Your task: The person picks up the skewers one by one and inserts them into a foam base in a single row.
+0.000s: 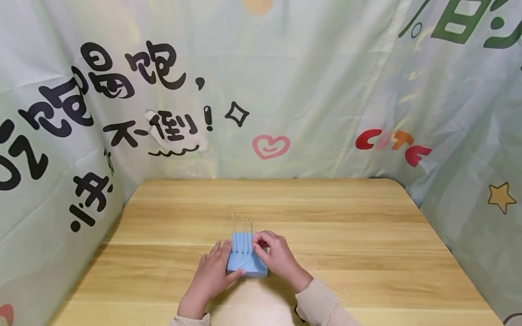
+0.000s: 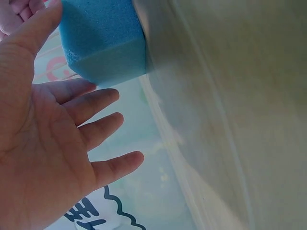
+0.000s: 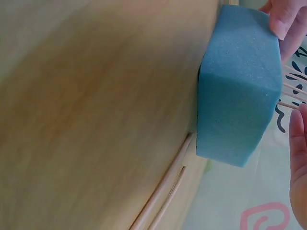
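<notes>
A blue foam block [image 1: 247, 267] sits on the table with several thin wooden sticks [image 1: 234, 235] standing upright in a row in its top. My left hand [image 1: 212, 271] steadies the block from the left, thumb against its near part; in the left wrist view, the fingers [image 2: 108, 103] are straight and spread, with the index fingertip at the block's side. My right hand [image 1: 279, 256] pinches the rightmost stick [image 1: 252, 230] between thumb and index finger, low down near the foam.
Two loose sticks [image 3: 165, 179] lie on the wooden table [image 1: 367, 244] to the right of the block, partly behind the right forearm in the head view. A printed cloth curtain [image 1: 310, 113] surrounds the table at the back and both sides.
</notes>
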Demonstrator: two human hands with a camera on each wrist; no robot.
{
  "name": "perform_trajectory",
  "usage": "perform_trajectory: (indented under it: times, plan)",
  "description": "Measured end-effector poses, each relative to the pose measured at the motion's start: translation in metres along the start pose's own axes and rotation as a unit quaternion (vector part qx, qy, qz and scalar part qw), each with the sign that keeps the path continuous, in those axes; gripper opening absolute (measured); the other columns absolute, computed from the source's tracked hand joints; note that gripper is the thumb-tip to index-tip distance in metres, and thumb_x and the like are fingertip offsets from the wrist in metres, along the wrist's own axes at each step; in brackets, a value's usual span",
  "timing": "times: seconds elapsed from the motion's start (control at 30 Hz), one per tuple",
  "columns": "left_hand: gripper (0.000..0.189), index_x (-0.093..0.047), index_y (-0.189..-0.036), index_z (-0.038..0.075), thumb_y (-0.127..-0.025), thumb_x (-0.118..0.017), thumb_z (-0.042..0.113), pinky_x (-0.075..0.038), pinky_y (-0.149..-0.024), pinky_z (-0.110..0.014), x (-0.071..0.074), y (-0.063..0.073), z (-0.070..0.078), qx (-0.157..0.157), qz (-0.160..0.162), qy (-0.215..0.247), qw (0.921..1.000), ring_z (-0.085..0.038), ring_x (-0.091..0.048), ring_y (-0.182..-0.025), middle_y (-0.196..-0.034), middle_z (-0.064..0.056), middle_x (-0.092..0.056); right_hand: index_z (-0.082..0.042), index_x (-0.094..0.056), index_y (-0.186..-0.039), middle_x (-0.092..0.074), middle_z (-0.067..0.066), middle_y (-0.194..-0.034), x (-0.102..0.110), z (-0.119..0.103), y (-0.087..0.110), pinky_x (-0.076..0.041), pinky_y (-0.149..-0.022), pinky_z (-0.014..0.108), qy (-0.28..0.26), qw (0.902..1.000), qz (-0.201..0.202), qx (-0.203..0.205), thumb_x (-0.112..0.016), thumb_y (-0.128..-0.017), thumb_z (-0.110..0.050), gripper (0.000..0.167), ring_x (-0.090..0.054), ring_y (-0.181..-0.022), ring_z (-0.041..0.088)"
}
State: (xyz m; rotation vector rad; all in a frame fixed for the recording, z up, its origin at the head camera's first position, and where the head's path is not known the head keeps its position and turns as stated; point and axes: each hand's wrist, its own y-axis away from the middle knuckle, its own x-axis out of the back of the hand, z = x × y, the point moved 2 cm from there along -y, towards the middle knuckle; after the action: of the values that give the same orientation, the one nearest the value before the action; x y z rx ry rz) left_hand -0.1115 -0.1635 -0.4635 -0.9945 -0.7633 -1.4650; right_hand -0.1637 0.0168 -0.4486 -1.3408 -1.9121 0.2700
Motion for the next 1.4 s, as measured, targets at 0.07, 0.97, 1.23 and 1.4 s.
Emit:
perform_trajectory:
  times: [0.07,0.97,1.23,1.4]
  plan:
    - [0.086,-0.039,-0.141,-0.002,-0.079,-0.071,0.049,-0.03,-0.099,-0.067,0.0,0.0,0.001,-0.001,-0.003,-0.001,1.0,-0.041,-0.033,-0.134,-0.142,-0.021,-0.043,-0.006,-0.059,-0.082,-0.059,0.0,-0.079,0.0,0.0,0.001,-0.054,-0.064,0.02,-0.002,1.0,0.001,-0.002,-0.065,-0.084,0.004,0.012,-0.056,-0.071,0.006]
    - [0.085,-0.04,-0.14,-0.001,-0.079,-0.07,0.049,-0.028,-0.101,-0.066,-0.001,0.0,0.003,0.005,-0.009,-0.001,0.9999,-0.042,-0.032,-0.134,-0.143,-0.022,-0.042,0.003,-0.066,-0.087,-0.067,0.01,-0.086,0.095,0.026,0.039,-0.056,-0.066,0.026,0.045,0.9885,0.085,-0.117,-0.069,-0.078,0.011,0.012,-0.062,-0.076,0.013]
    - [0.087,-0.038,-0.141,-0.001,-0.079,-0.069,0.051,-0.028,-0.101,-0.067,-0.003,0.0,0.001,0.008,-0.012,0.001,0.9999,-0.041,-0.032,-0.134,-0.143,-0.022,-0.042,-0.002,-0.067,-0.089,-0.067,0.004,-0.086,0.109,0.033,0.058,-0.055,-0.069,0.022,0.037,0.9833,0.074,-0.162,-0.07,-0.081,0.005,0.011,-0.061,-0.078,0.004]
    - [0.087,-0.038,-0.141,-0.001,-0.079,-0.07,0.051,-0.027,-0.101,-0.067,-0.003,0.0,0.002,0.007,-0.012,0.002,0.9999,-0.041,-0.032,-0.134,-0.142,-0.022,-0.042,-0.001,-0.068,-0.09,-0.067,0.002,-0.085,0.113,0.036,0.071,-0.055,-0.07,0.023,0.042,0.9758,0.021,-0.213,-0.07,-0.082,-0.001,0.009,-0.061,-0.077,0.006]
